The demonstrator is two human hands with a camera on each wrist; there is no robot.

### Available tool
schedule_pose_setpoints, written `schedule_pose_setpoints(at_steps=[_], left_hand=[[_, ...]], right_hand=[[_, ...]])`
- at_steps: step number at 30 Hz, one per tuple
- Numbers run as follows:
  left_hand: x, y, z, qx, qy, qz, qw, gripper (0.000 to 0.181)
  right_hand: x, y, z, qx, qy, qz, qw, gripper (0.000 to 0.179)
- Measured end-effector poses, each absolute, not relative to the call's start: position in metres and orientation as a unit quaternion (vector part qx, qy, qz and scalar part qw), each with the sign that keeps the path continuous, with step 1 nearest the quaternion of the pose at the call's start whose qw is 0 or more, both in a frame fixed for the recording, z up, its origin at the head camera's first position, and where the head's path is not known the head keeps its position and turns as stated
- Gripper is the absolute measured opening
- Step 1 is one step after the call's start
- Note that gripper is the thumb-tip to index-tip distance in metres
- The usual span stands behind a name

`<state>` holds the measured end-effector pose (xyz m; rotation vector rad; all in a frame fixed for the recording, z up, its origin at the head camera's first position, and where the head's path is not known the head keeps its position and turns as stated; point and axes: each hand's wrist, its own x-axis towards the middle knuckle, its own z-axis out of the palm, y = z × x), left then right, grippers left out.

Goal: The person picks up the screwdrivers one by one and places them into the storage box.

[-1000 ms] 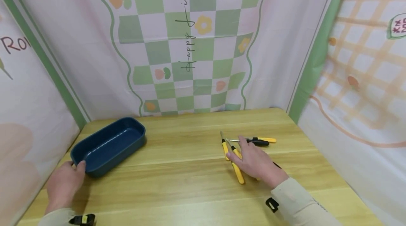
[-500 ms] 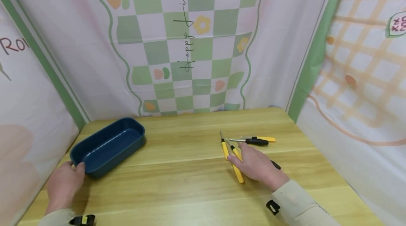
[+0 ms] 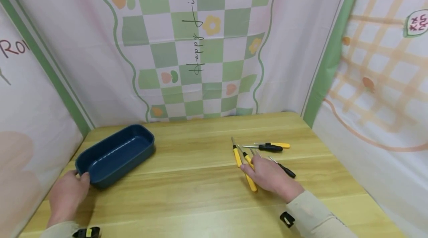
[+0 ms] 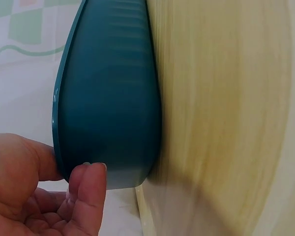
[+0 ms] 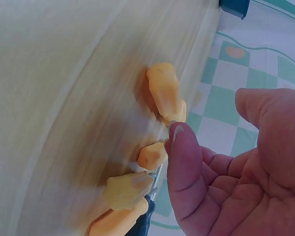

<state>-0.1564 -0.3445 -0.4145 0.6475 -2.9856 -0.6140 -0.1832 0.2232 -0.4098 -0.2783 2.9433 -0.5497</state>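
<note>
My left hand (image 3: pixel 68 193) grips the near left corner of a dark blue rectangular box (image 3: pixel 128 166), thumb at the rim and fingers curled against its outer wall (image 4: pixel 108 98). My right hand (image 3: pixel 269 173) is low over a group of yellow-handled screwdrivers (image 3: pixel 250 183). In the right wrist view a bent fingertip (image 5: pixel 179 140) sits by the end of a yellow handle (image 5: pixel 164 88), while the thumb (image 5: pixel 255 105) stands apart. More screwdriver handles (image 5: pixel 128 191) lie beyond the fingers. Part of the group is hidden under the palm.
Behind the right hand a black-handled screwdriver (image 3: pixel 271 148) lies beside a yellow-handled one (image 3: pixel 280 145). Another with a black handle (image 3: pixel 288 171) rests to the hand's right. Printed curtains (image 3: pixel 214 63) border the wooden table (image 3: pixel 187 208) at the back and sides.
My right hand has drawn slightly back towards me, uncovering more of the black screwdriver on its right and the tips ahead of it. Left hand and box stay nearly still.
</note>
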Motion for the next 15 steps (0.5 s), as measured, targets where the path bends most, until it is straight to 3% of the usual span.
schedule_pose_setpoints(at_steps=[9,15], left_hand=[[-0.153,-0.339,-0.409,0.191,-0.958,-0.210,0.030,0.059],[-0.149,-0.333,-0.408,0.187,-0.958,-0.212,0.055,0.056]], right_hand=[[-0.179,0.220,-0.411,-0.074,0.977,-0.187,0.076,0.046],[-0.177,0.219,-0.413,-0.065,0.978,-0.177,0.088,0.042]])
